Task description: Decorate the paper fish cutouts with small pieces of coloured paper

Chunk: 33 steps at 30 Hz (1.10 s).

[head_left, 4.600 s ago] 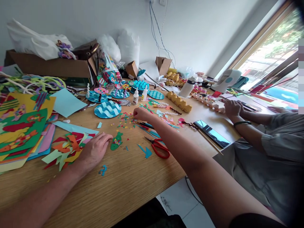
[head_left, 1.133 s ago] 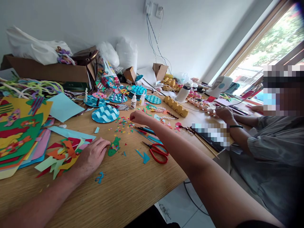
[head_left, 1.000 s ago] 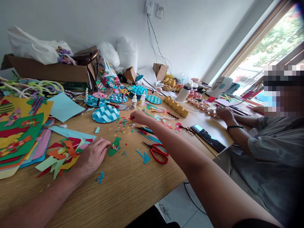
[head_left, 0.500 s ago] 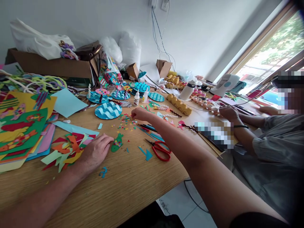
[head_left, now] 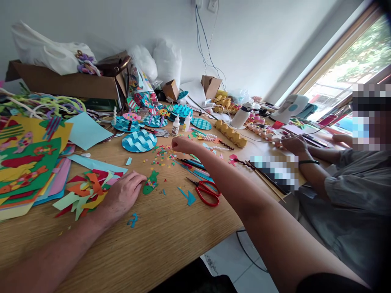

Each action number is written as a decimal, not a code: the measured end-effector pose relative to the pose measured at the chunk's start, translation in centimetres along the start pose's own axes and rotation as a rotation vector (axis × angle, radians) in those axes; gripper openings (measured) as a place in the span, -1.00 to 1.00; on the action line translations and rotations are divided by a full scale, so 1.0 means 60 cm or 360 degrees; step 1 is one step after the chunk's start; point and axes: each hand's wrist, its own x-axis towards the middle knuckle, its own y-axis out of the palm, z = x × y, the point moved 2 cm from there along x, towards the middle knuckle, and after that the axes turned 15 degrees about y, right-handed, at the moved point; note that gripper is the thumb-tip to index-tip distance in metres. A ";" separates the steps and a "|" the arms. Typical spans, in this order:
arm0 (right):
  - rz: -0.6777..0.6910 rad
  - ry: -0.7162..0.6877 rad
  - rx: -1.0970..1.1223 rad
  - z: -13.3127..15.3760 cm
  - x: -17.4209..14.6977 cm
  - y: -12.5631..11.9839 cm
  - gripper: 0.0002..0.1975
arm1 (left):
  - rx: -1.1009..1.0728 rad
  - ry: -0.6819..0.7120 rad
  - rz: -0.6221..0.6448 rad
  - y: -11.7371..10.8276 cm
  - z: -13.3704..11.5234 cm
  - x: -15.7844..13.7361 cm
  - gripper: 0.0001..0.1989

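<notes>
My left hand (head_left: 126, 192) lies on the wooden table, its fingers stretched out and fingertips at the edge of a small green paper fish (head_left: 150, 182) with coloured bits on it. My right hand (head_left: 182, 145) reaches forward over a scatter of tiny coloured paper pieces (head_left: 163, 154). Its fingers are curled together and point down; whatever is between them is hidden. Below my right forearm lie red-handled scissors (head_left: 207, 192). Near them are blue paper scraps (head_left: 190, 198). Two white glue bottles (head_left: 176, 125) stand just beyond my right hand.
Paper offcuts (head_left: 88, 191) and stacked coloured sheets (head_left: 36, 175) lie left. Blue wavy discs (head_left: 139, 141), some with paper fish, stand behind. A yellow egg-carton strip (head_left: 230, 133) and a white bottle (head_left: 242, 116) are further right. Another person's hand (head_left: 293, 143) works at the right.
My right hand has shifted slightly to the right above the paper pieces, fingers still curled. My left hand and the green fish stay in place.
</notes>
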 end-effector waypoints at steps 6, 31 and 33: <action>0.0064 0.0151 0.0550 -0.025 -0.006 -0.005 -0.88 | -0.0001 -0.0020 0.0016 -0.004 -0.003 0.003 -0.73; 0.0565 -0.0079 0.2462 0.104 -0.151 0.014 -0.80 | -0.0900 -0.0588 -0.0257 -0.042 -0.011 0.041 -0.65; 0.0481 -0.0089 0.2432 0.109 -0.149 0.021 -0.80 | -0.0991 -0.0585 -0.0272 -0.035 -0.006 0.053 -0.66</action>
